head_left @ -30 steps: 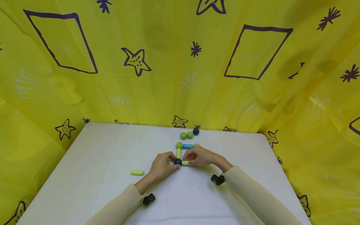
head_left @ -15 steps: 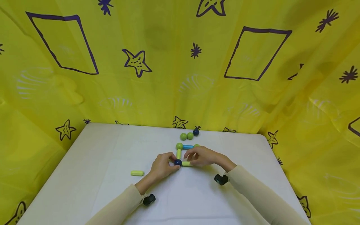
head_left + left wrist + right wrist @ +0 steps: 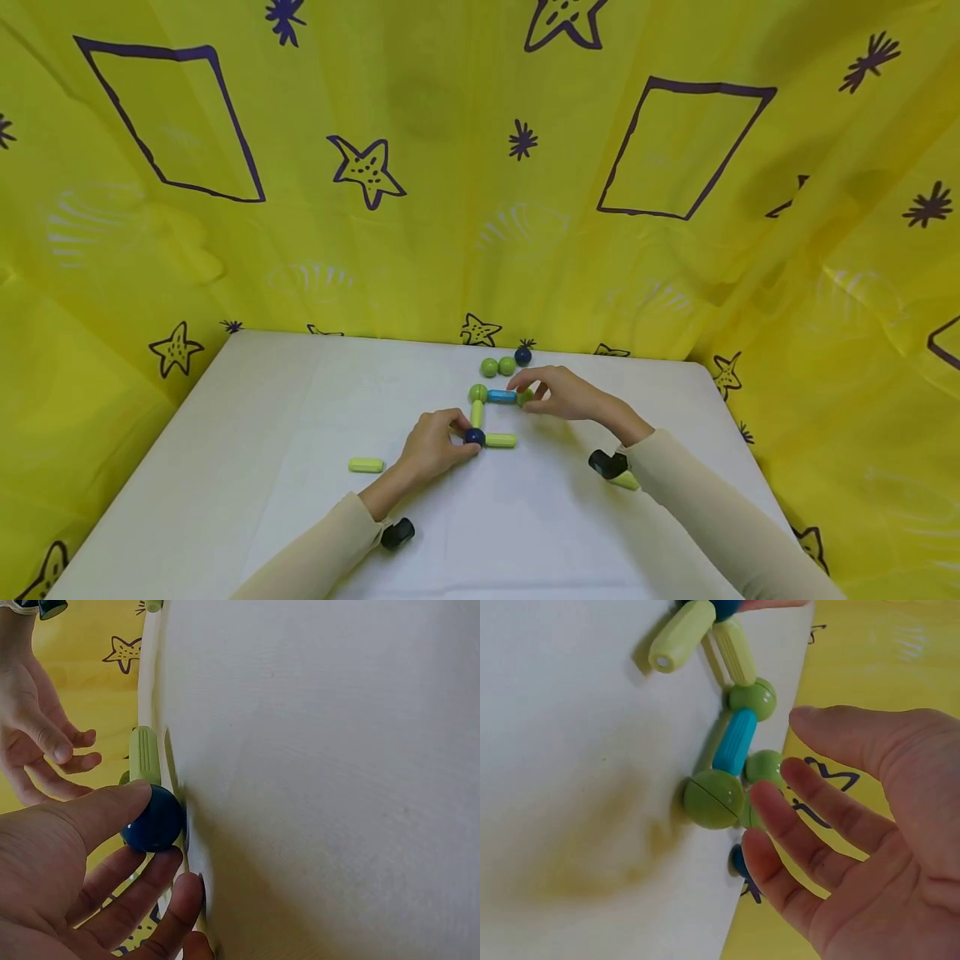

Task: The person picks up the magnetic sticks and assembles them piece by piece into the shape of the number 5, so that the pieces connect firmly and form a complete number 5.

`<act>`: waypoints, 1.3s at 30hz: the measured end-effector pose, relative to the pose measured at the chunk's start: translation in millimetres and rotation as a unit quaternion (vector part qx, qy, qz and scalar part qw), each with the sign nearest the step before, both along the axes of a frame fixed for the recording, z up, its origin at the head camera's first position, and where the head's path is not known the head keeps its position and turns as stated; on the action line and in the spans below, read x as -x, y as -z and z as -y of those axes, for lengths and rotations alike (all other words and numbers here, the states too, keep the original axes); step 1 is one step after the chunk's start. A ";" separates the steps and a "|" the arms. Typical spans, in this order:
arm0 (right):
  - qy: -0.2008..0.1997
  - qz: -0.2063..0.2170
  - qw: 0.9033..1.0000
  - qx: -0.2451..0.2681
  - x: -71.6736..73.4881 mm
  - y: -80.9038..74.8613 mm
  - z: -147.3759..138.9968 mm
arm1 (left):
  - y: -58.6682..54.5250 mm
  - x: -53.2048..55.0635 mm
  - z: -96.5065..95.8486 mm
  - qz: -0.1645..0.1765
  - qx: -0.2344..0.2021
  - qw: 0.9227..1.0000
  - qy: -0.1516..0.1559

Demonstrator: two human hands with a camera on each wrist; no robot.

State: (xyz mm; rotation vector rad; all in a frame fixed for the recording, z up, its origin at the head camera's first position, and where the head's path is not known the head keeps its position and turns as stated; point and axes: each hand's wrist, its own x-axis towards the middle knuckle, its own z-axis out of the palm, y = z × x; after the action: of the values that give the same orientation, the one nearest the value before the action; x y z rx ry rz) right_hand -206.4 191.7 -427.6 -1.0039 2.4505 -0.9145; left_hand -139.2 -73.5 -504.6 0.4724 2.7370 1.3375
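My left hand (image 3: 433,446) pinches a dark blue ball (image 3: 475,437) between thumb and fingers, low at the white table. From that ball a pale green magnetic rod (image 3: 501,440) points right, its far end free. Another pale green rod (image 3: 477,414) runs back to a green ball (image 3: 478,393). A light blue rod (image 3: 501,397) leads from there to an end green ball (image 3: 713,799), seen large in the right wrist view. Around that end ball hovers my right hand (image 3: 566,393), fingers loosely bent; the right wrist view shows its fingertips apart, gripping nothing.
Behind the joined pieces sit two green balls (image 3: 489,367) and a dark blue ball (image 3: 522,357). One loose rod (image 3: 366,465) lies to the left, another rod (image 3: 626,481) partly under the right wrist camera. A patterned yellow curtain (image 3: 442,250) stands behind the table.
The right hand has let go of the pale green rod beside the dark blue ball and moved back and right to the end green ball. The left hand stays put.
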 end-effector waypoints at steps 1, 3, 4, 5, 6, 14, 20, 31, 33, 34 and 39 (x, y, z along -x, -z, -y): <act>0.005 -0.005 1.000 0.002 1.0 -1.1 -0.8 | -0.4 0.0 -0.2 0.000 0.003 1.000 -0.001; 0.016 -0.015 1.000 0.006 3.1 -2.7 -2.2 | -1.5 -0.2 -0.3 -0.001 0.006 1.000 -0.002; 0.021 -0.022 1.000 0.007 4.2 -3.1 -2.8 | -2.2 -0.4 -0.4 -0.001 0.008 1.000 -0.002; 0.026 -0.028 0.999 0.008 5.2 -3.4 -3.1 | -2.8 -0.6 -0.4 -0.002 0.008 1.000 -0.001; 0.030 -0.035 0.999 0.009 7.1 -2.7 -3.7 | -3.5 -0.8 -0.5 -0.002 0.008 1.000 -0.001; 0.069 -0.056 0.996 0.008 23.3 5.9 -3.7 | -4.6 -1.5 1.8 -0.005 0.007 1.000 -0.004; 0.101 -0.049 0.994 -0.001 34.8 13.0 -3.8 | -4.8 -1.7 2.8 -0.008 0.007 1.000 -0.005; 0.185 -0.060 0.981 -0.005 55.3 38.7 0.6 | -2.6 -1.8 1.6 -0.005 0.002 1.000 -0.003; 0.200 -0.062 0.978 0.004 57.4 42.7 1.7 | -2.2 -1.9 1.7 -0.005 0.002 1.000 -0.003; 0.210 -0.058 0.976 0.008 58.1 44.4 2.0 | -1.9 -1.7 1.9 -0.005 0.002 1.000 -0.003; 0.257 -0.025 0.966 0.026 61.8 53.1 5.1 | -1.4 -2.0 3.1 -0.005 0.000 1.000 -0.003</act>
State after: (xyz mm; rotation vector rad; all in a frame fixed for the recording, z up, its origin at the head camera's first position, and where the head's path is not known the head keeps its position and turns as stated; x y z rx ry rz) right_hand -268.1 186.7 -480.7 -0.4019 2.7983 -1.1202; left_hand -137.1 -76.6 -503.3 0.4723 2.7485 1.3389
